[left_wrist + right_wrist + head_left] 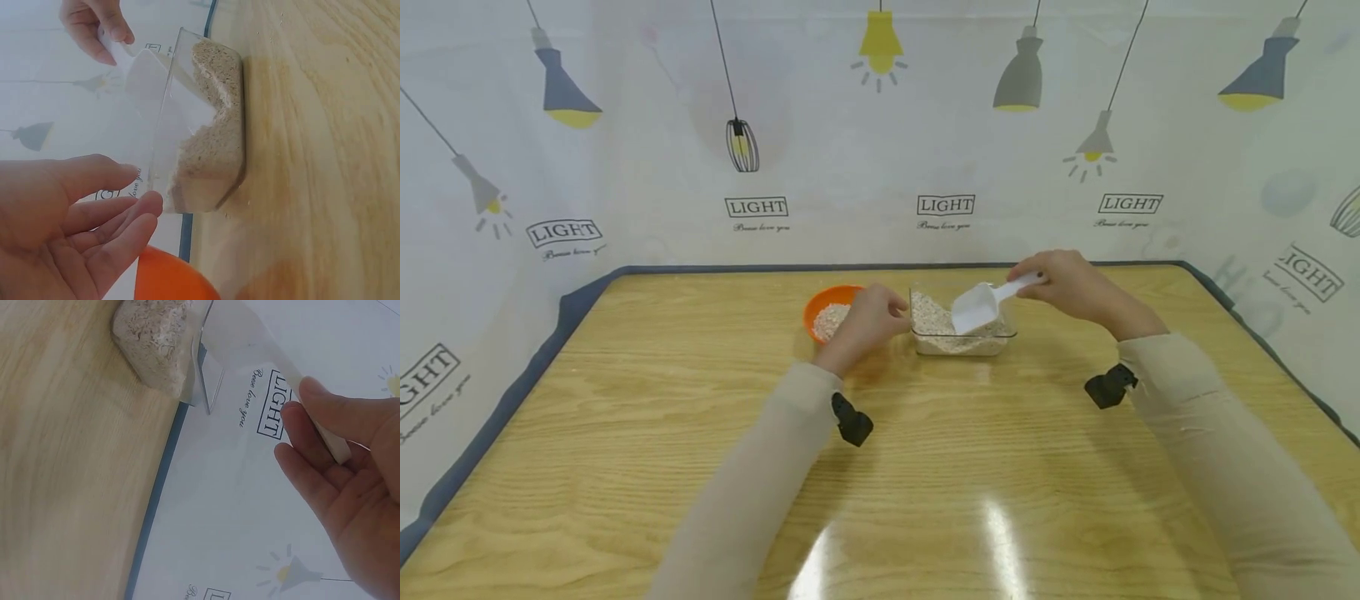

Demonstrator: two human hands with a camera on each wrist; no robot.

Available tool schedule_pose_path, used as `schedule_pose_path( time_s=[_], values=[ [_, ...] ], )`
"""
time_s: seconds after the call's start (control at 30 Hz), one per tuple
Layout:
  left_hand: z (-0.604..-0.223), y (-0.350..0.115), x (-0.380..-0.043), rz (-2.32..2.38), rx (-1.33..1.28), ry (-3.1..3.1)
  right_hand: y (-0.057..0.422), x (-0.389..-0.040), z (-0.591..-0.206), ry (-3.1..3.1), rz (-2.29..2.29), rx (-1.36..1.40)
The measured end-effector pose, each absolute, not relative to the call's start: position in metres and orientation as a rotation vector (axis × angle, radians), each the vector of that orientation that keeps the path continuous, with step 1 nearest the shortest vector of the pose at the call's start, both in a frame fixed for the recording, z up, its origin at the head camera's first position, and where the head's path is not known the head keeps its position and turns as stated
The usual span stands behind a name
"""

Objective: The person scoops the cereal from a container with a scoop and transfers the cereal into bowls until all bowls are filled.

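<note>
A clear rectangular container (958, 346) holds pale, flaky grain like oats (209, 140), heaped unevenly. My right hand (1063, 279) grips the handle of a white scoop (977, 308). The scoop is tilted, and its lip dips into the grain. In the right wrist view, the thumb and fingers of the right hand (350, 450) pinch the handle. My left hand (872, 317) is at the container's left side, its fingers loosely bent and fingertips at the rim; whether they touch it I cannot tell. Partly hidden behind this hand is an orange bowl (811, 317) with similar flakes inside.
The wooden table (700, 417) ends at a dark edge before a white backdrop (835, 125) printed with lamps. The bowl and container stand side by side near the far edge. A few crumbs lie on the wood by the container.
</note>
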State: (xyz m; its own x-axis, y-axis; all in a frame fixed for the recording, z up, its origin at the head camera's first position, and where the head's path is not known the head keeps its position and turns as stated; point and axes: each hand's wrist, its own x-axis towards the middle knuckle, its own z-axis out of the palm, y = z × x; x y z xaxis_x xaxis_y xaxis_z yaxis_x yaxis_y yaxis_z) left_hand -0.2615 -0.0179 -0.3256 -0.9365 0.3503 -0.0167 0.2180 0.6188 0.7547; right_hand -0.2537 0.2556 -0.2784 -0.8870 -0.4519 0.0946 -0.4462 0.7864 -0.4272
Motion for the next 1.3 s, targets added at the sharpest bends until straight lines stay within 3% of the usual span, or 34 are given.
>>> schedule_pose_path(
  time_s=[0.3, 1.3],
  values=[
    [-0.333, -0.014, -0.262, 1.272, 0.582, 2.664, 0.258, -0.257, -0.273, 2.961, -0.622, -0.803],
    [-0.331, -0.013, -0.255, 1.319, 0.571, 2.65, 0.249, -0.26, -0.284, 2.817, -0.535, -0.801]
  ],
)
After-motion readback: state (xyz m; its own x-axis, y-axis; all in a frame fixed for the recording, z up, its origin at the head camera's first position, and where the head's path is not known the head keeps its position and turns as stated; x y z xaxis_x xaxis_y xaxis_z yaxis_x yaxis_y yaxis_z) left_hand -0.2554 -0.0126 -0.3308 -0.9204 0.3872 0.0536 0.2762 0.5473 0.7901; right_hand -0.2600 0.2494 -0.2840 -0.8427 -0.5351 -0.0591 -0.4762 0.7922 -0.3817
